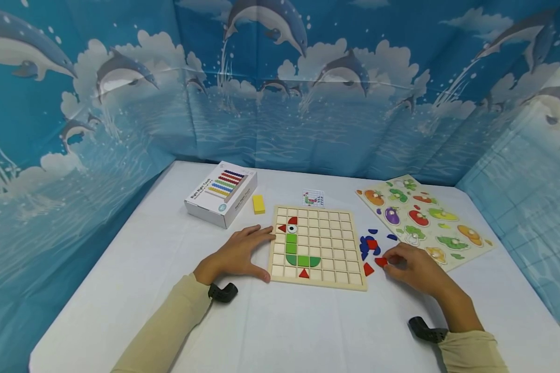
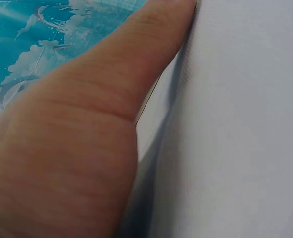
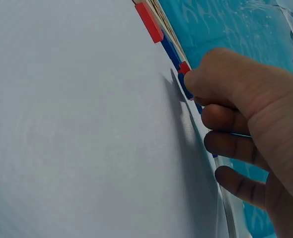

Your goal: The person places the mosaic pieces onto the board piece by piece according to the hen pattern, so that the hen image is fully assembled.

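A wooden grid board (image 1: 333, 243) lies mid-table. On it a figure is laid out from green squares (image 1: 291, 248), green rounded pieces, red pieces and an eye tile (image 1: 291, 228). My left hand (image 1: 242, 254) rests at the board's left edge, fingers and thumb spread and touching the frame. Right of the board, my right hand (image 1: 415, 267) pinches a red piece (image 1: 380, 262) between thumb and forefinger; its exact shape is partly covered. Close by are a pile of blue pieces (image 1: 364, 247) topped by a red piece (image 1: 372, 244), and another loose red piece (image 1: 368, 269).
A small pattern card (image 1: 313, 198) lies behind the board. At the back left stand a white box (image 1: 221, 194) and a yellow block (image 1: 259, 204). A vegetable puzzle board (image 1: 424, 220) lies at the right, beyond my right hand. A dolphin-print curtain (image 1: 280, 129) hangs behind the table.
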Demonstrator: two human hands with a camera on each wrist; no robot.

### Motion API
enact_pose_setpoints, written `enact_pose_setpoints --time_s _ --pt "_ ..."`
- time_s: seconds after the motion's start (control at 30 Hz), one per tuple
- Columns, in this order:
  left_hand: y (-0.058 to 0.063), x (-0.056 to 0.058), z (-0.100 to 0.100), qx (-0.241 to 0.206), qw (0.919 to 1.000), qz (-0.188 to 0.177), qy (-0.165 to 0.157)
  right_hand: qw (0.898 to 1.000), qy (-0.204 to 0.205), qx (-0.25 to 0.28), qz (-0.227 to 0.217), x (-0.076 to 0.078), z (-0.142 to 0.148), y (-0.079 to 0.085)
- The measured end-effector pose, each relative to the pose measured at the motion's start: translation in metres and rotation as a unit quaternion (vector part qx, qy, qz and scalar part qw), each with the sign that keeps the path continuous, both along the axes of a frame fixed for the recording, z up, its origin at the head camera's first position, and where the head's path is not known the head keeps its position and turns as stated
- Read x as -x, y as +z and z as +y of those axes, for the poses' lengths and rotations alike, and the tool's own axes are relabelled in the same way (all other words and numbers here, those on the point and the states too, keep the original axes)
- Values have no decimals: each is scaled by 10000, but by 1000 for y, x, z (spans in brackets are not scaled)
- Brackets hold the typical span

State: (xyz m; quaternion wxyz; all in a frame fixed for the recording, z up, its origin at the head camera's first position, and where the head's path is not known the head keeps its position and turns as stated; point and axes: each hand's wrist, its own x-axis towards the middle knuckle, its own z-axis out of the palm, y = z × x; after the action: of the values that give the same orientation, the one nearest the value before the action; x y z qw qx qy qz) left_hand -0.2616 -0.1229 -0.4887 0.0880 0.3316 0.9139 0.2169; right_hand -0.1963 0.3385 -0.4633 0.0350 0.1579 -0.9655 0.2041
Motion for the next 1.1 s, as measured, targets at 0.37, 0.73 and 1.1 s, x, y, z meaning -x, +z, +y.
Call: enact_pose_setpoints --time_s 0.37,0.73,1.1 --pt "3 1 1 16 10000 1 -18 9974 397 402 449 2 -9 2" --pt "4 0 3 23 10000 -38 44 9927 833 576 659 10 -28 8" --pt "0 1 1 13 10000 -79 39 9811 1655 943 333 32 -77 10"
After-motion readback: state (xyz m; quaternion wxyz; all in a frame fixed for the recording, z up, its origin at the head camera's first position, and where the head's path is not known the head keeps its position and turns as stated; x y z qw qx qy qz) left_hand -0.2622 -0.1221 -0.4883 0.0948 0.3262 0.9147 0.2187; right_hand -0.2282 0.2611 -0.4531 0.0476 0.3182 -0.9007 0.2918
